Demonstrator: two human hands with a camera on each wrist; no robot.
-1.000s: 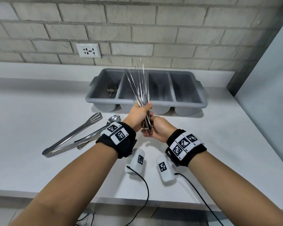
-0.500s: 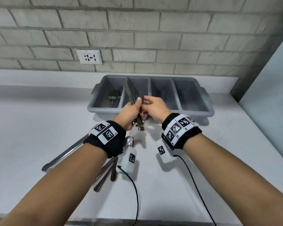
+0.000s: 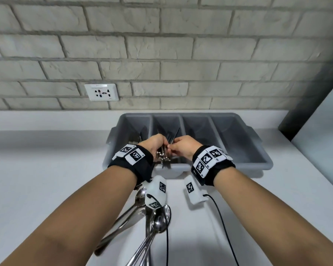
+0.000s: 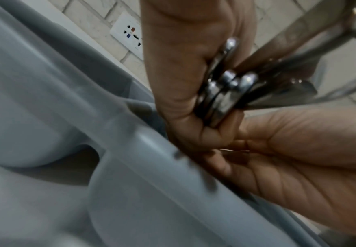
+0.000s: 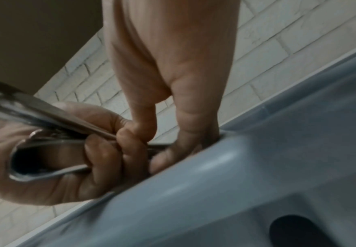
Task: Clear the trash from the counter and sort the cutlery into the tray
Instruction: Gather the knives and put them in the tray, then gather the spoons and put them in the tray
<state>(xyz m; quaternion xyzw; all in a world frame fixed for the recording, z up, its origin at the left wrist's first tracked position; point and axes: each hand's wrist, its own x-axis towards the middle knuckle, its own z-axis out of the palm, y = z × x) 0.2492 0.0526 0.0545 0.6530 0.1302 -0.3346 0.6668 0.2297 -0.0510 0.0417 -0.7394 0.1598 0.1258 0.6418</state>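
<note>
A grey four-compartment cutlery tray (image 3: pixel 238 150) stands against the brick wall. My left hand (image 3: pixel 158 145) grips a bundle of metal cutlery (image 3: pixel 168 139) by its handles, just inside the tray's near rim. The bundle's tips point into the second compartment from the left. My right hand (image 3: pixel 181 146) pinches the same bundle from the right. In the left wrist view the handle ends (image 4: pixel 225 93) stick out of my left fist, above the tray rim (image 4: pixel 151 158). The right wrist view shows my right fingers (image 5: pixel 185 127) meeting the bundle (image 5: pixel 56 120) at the rim (image 5: pixel 215 167). Spoons (image 3: pixel 135 139) lie in the leftmost compartment.
Steel tongs (image 3: pixel 123 221) and long spoons (image 3: pixel 159 221) lie on the white counter under my left forearm. A wall socket (image 3: pixel 101 92) sits at the back left. A grey panel (image 3: pixel 319 146) bounds the counter on the right. The tray's two right compartments look empty.
Both hands carried the bundle forward from the counter to the tray and tipped it from upright down into the second compartment. The view moved closer to the wall.
</note>
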